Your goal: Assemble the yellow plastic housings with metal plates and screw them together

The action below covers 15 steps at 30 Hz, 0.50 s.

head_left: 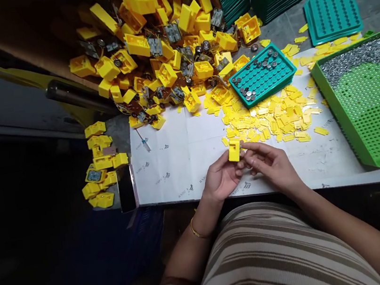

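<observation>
A small yellow plastic housing (234, 150) with a recess near its top is held upright above the front of the white-covered table. My left hand (222, 176) grips it from the left between thumb and fingers, palm turned up. From the right, my right hand (270, 163) meets it, the index fingertip at the housing's right edge. Its thumb and fingers are drawn together in a pinch, and what lies between them is too small to make out. Just beyond both hands spreads a heap of flat yellow plastic pieces (279, 117).
A teal tray (262, 74) of button cells rests on the flat pieces. Behind it lies a big pile of yellow housings (165, 74) with wires. At right sits a green perforated basket (378, 114) with screws (359, 57). A screwdriver (144, 142) and phone (127, 188) lie left.
</observation>
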Tool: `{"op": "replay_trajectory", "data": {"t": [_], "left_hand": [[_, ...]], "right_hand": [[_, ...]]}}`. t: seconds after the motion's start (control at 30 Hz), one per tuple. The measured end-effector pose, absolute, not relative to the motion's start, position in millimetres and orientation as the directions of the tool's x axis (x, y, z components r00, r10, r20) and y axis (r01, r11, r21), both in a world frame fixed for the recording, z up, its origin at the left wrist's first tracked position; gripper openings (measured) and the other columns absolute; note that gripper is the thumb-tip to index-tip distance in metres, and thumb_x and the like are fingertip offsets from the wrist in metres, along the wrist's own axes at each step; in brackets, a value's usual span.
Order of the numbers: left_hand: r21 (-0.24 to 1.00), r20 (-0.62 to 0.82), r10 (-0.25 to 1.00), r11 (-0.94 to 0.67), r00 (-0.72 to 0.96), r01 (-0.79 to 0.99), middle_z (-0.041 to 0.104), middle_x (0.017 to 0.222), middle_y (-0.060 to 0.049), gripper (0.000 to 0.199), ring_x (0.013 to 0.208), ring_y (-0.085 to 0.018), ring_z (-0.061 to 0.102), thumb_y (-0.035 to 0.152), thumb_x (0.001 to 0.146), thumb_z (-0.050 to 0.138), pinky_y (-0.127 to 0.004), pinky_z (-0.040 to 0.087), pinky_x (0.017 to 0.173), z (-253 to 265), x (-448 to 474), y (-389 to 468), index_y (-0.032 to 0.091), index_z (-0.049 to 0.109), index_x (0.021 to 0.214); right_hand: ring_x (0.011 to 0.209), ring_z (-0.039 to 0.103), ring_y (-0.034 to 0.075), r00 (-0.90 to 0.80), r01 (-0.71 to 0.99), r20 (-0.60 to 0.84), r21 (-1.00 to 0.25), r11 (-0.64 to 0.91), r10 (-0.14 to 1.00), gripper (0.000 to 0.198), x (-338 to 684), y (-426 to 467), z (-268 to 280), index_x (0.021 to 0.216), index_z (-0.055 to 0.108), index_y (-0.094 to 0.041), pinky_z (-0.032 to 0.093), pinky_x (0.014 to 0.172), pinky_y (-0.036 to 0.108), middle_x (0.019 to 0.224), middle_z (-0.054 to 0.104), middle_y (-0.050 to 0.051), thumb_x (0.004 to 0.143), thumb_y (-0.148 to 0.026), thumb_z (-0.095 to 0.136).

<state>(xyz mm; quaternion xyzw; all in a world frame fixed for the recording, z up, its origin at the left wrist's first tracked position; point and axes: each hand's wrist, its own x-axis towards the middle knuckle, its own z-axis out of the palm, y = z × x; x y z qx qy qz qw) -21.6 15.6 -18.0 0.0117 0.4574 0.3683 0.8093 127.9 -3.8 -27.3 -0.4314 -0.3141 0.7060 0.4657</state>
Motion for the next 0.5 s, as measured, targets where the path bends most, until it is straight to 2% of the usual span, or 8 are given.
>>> {"op": "replay_trajectory", "data": {"t": [0.17, 0.3, 0.4, 0.5], "left_hand": [[0.237, -0.772, 0.538, 0.738, 0.339, -0.632, 0.059, 0.074, -0.006, 0.023, 0.051, -0.007, 0.043, 0.027, 0.091, 0.049, -0.014, 0.039, 0.039, -13, -21, 14, 0.014, 0.068, 0.087], [0.134, -0.769, 0.489, 0.753, 0.411, -0.645, 0.056, 0.072, -0.005, 0.034, 0.048, -0.004, 0.041, 0.028, 0.097, 0.037, -0.01, 0.037, 0.038, -8, -18, 13, 0.009, 0.065, 0.09], [0.068, -0.778, 0.431, 0.781, 0.457, -0.621, 0.054, 0.067, -0.004, 0.042, 0.044, -0.004, 0.039, 0.029, 0.1, 0.028, -0.01, 0.034, 0.036, -4, -16, 13, 0.008, 0.062, 0.087], [0.07, -0.798, 0.397, 0.808, 0.454, -0.584, 0.054, 0.064, -0.003, 0.041, 0.04, -0.004, 0.037, 0.032, 0.1, 0.029, -0.01, 0.03, 0.032, -3, -16, 13, 0.01, 0.061, 0.088]], "right_hand": [[0.067, 0.06, 0.012, -0.191, -0.334, -0.258, -0.89, -0.309, 0.947, 0.035, 128, -4, -28, 0.109, 0.067, -0.02, 0.052, 0.056, 0.024, 0.085, 0.064, 0.003, 0.082, -0.042, 0.069], [0.074, 0.063, 0.012, -0.109, -0.146, -0.115, -0.981, -0.13, 0.987, 0.035, 134, 4, -30, 0.116, 0.064, -0.023, 0.052, 0.057, 0.024, 0.11, 0.06, 0.007, 0.083, -0.035, 0.066], [0.072, 0.061, 0.01, -0.222, 0.005, 0.026, -1.0, 0.028, 0.975, 0.038, 143, 13, -29, 0.122, 0.062, -0.024, 0.053, 0.062, 0.026, 0.125, 0.055, 0.009, 0.085, -0.026, 0.063], [0.07, 0.062, 0.01, -0.383, 0.027, 0.018, -0.999, 0.031, 0.924, 0.039, 151, 21, -26, 0.125, 0.06, -0.022, 0.054, 0.063, 0.027, 0.12, 0.058, 0.009, 0.086, -0.023, 0.061]]}}
